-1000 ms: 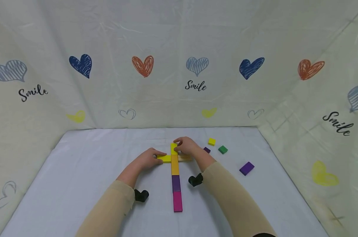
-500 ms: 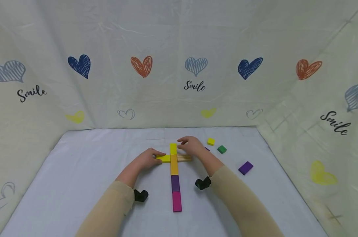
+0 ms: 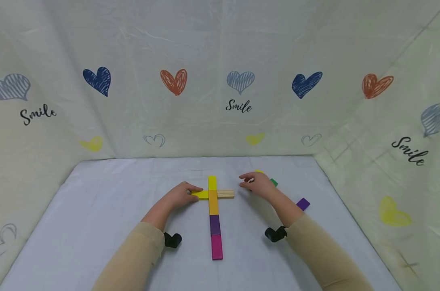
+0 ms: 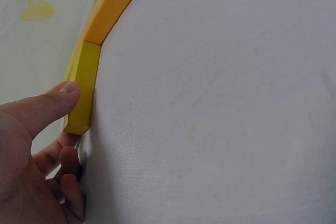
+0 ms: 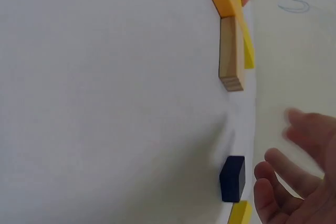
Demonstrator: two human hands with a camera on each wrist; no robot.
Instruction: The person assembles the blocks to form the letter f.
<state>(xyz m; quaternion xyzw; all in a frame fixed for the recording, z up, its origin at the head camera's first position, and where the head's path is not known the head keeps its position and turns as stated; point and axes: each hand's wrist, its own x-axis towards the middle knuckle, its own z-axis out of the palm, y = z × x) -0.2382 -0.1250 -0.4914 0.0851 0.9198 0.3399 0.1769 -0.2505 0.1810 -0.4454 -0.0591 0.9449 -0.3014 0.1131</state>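
Note:
Flat wooden blocks form a cross on the white cloth. Its upright runs from a yellow block through an orange block and a purple block down to a magenta block. A plain wood block makes the right arm. My left hand pinches the yellow block that makes the left arm, thumb on its near face. Fingers apart and holding nothing, my right hand hovers to the right of the cross, beside a small dark purple block.
A yellow block and a green block lie partly hidden behind my right hand. Farther right, my forearm overlaps a purple block. A white curtain printed with hearts stands along the table's back edge.
My right hand has let go of the top yellow block and moved right, toward the loose blocks. The left hand stays at its yellow block.

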